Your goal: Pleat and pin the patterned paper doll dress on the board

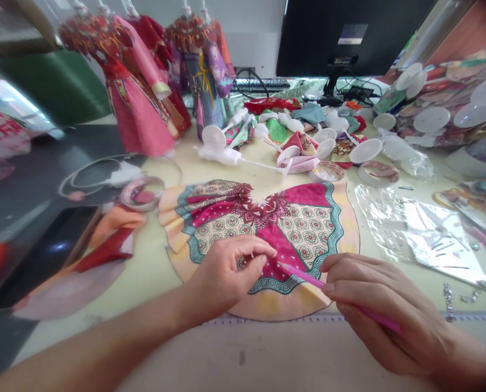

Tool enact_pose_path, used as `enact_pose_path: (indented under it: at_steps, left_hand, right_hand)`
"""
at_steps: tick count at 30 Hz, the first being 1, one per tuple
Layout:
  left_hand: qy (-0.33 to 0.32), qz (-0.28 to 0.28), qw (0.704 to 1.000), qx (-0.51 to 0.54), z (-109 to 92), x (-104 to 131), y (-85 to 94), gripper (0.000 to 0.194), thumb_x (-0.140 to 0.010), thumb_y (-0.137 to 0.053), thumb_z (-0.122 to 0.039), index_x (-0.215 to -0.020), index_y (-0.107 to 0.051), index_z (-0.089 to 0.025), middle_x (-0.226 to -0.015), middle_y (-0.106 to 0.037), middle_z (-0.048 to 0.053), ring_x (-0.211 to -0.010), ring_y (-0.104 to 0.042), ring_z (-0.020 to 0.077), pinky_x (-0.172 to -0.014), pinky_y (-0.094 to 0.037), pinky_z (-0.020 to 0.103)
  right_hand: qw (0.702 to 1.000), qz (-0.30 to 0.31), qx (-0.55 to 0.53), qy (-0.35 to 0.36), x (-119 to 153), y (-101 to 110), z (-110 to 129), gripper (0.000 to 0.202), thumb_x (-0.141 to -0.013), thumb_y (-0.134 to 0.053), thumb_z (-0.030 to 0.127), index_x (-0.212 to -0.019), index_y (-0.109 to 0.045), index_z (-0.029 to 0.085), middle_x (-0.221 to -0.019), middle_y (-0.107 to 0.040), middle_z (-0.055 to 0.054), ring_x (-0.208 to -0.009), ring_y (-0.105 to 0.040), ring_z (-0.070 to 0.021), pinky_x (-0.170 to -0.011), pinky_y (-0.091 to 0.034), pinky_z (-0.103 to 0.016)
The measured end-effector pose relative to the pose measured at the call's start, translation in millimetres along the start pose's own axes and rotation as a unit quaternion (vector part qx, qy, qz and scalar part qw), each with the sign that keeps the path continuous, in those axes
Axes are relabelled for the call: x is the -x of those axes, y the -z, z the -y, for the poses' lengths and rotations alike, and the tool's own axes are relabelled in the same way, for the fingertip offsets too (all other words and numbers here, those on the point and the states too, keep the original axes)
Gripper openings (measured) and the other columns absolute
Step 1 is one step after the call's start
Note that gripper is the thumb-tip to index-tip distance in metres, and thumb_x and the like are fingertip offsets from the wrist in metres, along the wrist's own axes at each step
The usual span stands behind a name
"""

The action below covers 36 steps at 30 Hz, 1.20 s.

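Note:
A small fan-shaped doll's skirt (308, 228) lies spread on the table, with magenta and cream patterned panels, a teal key-pattern border and a peach outer edge. My left hand (230, 269) rests over its middle, thumb and forefinger brought together in a pinch; whatever lies between them is too small to make out. Tiny pale dots cover the magenta panel by those fingertips. Held in my right hand (390, 310) is a slim pink pen-like stick (304, 276), its tip touching or just above the magenta panel, close to the left fingertips.
Dressed doll forms (140, 103) stand at the back left. Behind the skirt lie white doll stands (222, 155) and tape rolls (377, 173). A phone (42, 256) is at left, a clear plastic bag (384, 218) and silvery sheet (443, 239) at right. A ruler (414, 317) runs along the front.

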<state>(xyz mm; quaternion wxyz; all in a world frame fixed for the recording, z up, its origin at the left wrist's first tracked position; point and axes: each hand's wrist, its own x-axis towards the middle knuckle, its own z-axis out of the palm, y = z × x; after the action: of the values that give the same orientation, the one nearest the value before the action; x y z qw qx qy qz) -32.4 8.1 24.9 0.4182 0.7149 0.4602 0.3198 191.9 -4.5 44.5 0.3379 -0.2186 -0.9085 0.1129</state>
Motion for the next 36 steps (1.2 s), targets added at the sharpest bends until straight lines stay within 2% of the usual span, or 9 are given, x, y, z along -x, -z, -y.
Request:
enact_pose_path:
  at_steps: [7, 14, 19, 36]
  left_hand:
    - [0.029, 0.011, 0.999, 0.030, 0.2, -0.6, 1.7, 0.014, -0.080, -0.054, -0.016, -0.081, -0.068, -0.019, -0.080, -0.067, -0.001, -0.073, -0.059, 0.0106, -0.067, -0.048, 0.022]
    - [0.084, 0.024, 0.993, 0.076, -1.9, 0.6, 2.5, 0.009, -0.079, -0.059, -0.021, -0.077, -0.068, -0.019, -0.073, -0.067, -0.002, -0.068, -0.057, 0.0102, -0.061, -0.046, 0.021]
    - [0.108, 0.027, 0.991, 0.067, -4.1, 1.0, 3.0, 0.007, -0.076, -0.061, -0.022, -0.074, -0.068, -0.020, -0.070, -0.065, -0.003, -0.066, -0.055, 0.0101, -0.060, -0.044, 0.021]
    - [0.105, 0.044, 0.991, 0.065, -6.3, 2.5, 5.9, 0.006, -0.076, -0.059, -0.018, -0.070, -0.061, -0.019, -0.066, -0.060, -0.005, -0.060, -0.049, 0.0073, -0.056, -0.041, 0.019]
  right_hand:
    - [0.999, -0.047, -0.023, 0.012, 1.9, -1.6, -1.7, 0.034, -0.073, -0.044, -0.005, -0.103, -0.050, 0.010, -0.077, -0.056, -0.006, -0.078, -0.059, -0.0172, -0.068, -0.055, -0.034]
    - [0.999, -0.038, -0.025, 0.006, 0.6, 2.5, 0.8, 0.036, -0.073, -0.043, -0.005, -0.105, -0.049, 0.011, -0.077, -0.056, -0.006, -0.076, -0.057, -0.0162, -0.069, -0.055, -0.036]
    - [0.999, -0.035, -0.023, 0.012, 1.7, 2.6, 0.1, 0.037, -0.072, -0.043, -0.005, -0.106, -0.048, 0.010, -0.078, -0.056, -0.006, -0.075, -0.057, -0.0155, -0.069, -0.055, -0.036]
    - [1.000, -0.018, 0.009, 0.006, 4.0, 4.8, 1.1, 0.032, -0.075, -0.042, -0.002, -0.103, -0.049, 0.012, -0.076, -0.058, -0.007, -0.078, -0.059, -0.0160, -0.073, -0.055, -0.032]
